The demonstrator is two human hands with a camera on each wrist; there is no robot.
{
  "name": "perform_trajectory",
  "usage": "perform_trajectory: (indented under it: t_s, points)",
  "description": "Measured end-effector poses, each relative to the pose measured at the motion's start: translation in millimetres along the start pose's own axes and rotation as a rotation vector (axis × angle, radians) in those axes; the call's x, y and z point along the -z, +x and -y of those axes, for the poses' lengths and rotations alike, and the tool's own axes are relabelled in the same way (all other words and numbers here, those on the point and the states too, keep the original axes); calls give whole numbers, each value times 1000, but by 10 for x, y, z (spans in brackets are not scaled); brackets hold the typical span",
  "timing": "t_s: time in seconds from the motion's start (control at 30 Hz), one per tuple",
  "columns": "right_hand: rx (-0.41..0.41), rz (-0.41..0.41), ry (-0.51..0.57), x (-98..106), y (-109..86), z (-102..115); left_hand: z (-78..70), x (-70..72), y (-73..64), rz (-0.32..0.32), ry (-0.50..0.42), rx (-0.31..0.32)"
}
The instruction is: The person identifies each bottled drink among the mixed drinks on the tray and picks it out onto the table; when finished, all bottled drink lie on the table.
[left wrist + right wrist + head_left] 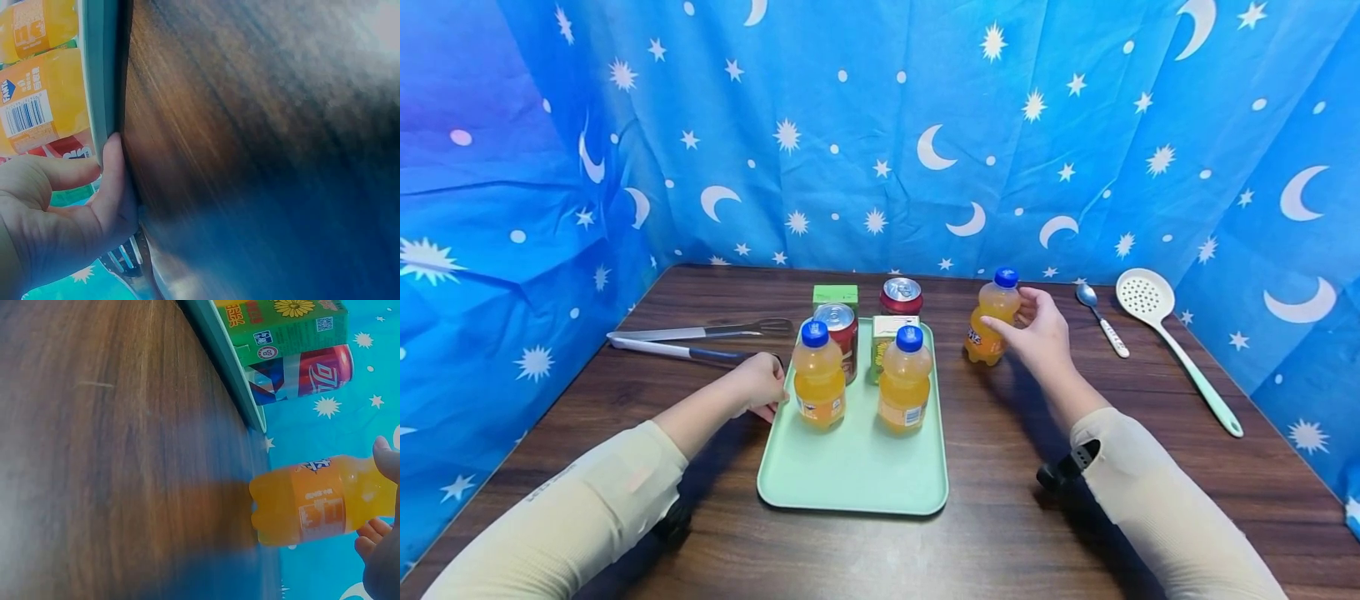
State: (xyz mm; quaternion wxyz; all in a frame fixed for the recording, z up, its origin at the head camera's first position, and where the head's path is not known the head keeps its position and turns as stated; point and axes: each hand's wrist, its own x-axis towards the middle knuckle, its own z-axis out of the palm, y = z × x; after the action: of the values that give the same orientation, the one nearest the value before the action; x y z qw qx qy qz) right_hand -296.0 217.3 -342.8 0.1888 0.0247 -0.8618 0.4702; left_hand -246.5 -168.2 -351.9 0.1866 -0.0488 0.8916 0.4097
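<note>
My right hand grips an orange soda bottle with a blue cap by its upper part, right of the tray. In the right wrist view the bottle's base is close to the table. My left hand pinches the left rim of the pale green tray, thumb and finger on either side of the rim in the left wrist view. On the tray stand two more orange soda bottles, a red can, a second can, a green-topped box and a green drink carton.
Tongs with dark ends lie left of the tray, reaching behind my left hand. At the right lie a small spoon and a slotted skimmer with a pale green handle. A blue star-and-moon cloth hangs around the wooden table.
</note>
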Motion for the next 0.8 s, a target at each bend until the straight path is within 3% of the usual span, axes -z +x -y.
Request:
perform_trajectory:
  t_s: [0.23,0.53,0.8]
  points:
    - [38,-35,-50,127,-71,-25,-6,-2,-10,-7,11,6]
    - [44,-76,-4,283,-239,61,-6,-6,-6,-12,17,2]
    - [144,-88,37,352,-367,139,-7,-8,1,-15,18,-4]
